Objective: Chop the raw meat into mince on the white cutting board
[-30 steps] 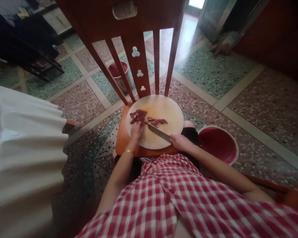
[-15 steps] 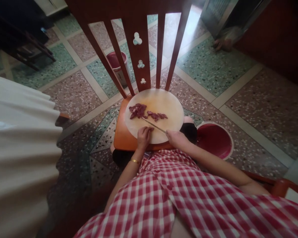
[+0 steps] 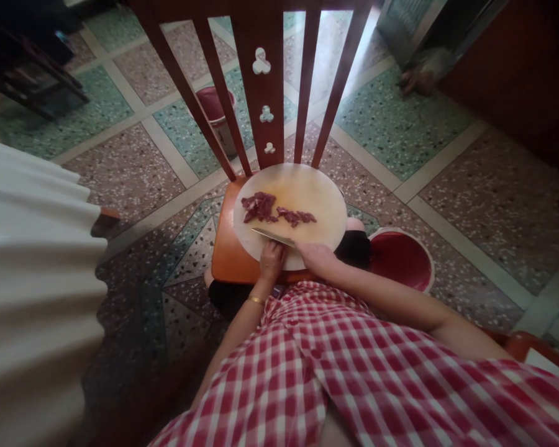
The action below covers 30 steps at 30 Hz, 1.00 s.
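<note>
My right hand [image 3: 315,257] grips a knife [image 3: 271,234] by its handle, the blade pointing left and lying nearly level over the near part of a round cutting board [image 3: 326,189]. Just below the blade, my left hand [image 3: 272,261] has its fingers curled down on the board; what is under them is hidden by the fingers and the knife. Beyond the blade lie two groups of dark red meat pieces: a larger meat pile [image 3: 259,207] at left and a smaller row of meat [image 3: 296,216] at right.
The board rests on a wooden chair seat [image 3: 226,257], the slatted chair back [image 3: 242,81] rising behind it. A red-lined bucket [image 3: 400,261] stands right of the chair, another bin [image 3: 217,108] behind it. A pale draped cloth [image 3: 32,279] hangs at left.
The knife has moved left and toward me, turning flatter, with its blade now over my left fingertips. My left hand has shifted slightly. The meat groups look unchanged.
</note>
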Available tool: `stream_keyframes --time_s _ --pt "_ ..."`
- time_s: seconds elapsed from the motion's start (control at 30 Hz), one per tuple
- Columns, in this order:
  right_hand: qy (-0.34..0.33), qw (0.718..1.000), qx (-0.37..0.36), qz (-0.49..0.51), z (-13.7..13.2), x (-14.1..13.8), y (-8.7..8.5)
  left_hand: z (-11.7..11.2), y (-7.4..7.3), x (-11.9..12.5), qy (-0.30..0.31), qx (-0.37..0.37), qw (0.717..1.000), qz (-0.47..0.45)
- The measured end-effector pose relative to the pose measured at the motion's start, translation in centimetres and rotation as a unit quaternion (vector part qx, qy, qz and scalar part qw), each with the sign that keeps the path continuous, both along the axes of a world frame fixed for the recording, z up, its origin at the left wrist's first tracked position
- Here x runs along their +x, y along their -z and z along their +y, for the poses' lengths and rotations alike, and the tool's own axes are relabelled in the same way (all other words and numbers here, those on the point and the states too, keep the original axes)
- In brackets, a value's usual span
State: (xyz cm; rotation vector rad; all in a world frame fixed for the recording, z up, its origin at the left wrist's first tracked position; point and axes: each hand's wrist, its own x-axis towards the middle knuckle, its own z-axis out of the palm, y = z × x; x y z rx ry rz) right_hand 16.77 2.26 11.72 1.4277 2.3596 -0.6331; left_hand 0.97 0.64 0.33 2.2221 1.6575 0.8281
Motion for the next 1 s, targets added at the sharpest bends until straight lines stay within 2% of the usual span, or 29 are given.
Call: stream_keyframes --time_s 0.13,0.33,0.43,0.67,0.9,1.0 --pt "-0.004 1.000 0.011 0.021 0.7 -1.0 0.8 -0.1 -0.2 0.1 -0.020 0.008 1.000 0.022" --pt "0.006 0.999 -0.010 -0.031 -0.1 3.6 0.4 0.0 -0.4 0.3 -0.027 0.013 1.000 -0.005" --pt "0.012 0.999 0.008 -0.041 0.0 4.4 -0.2 0.0 -0.4 0.3 -0.033 0.022 0.999 -0.023" --pt "-0.007 1.000 0.011 -0.025 -1.1 2.4 -0.4 -0.2 -0.2 0.1 -0.047 0.008 0.999 0.013" --pt "-0.015 0.999 0.024 0.046 0.8 -1.4 0.6 -0.2 0.4 0.1 -0.052 0.004 0.999 0.011" --pt "-0.017 0.999 0.014 0.045 0.8 -0.9 0.9 -0.3 0.3 0.1 -0.050 0.010 0.999 0.019"
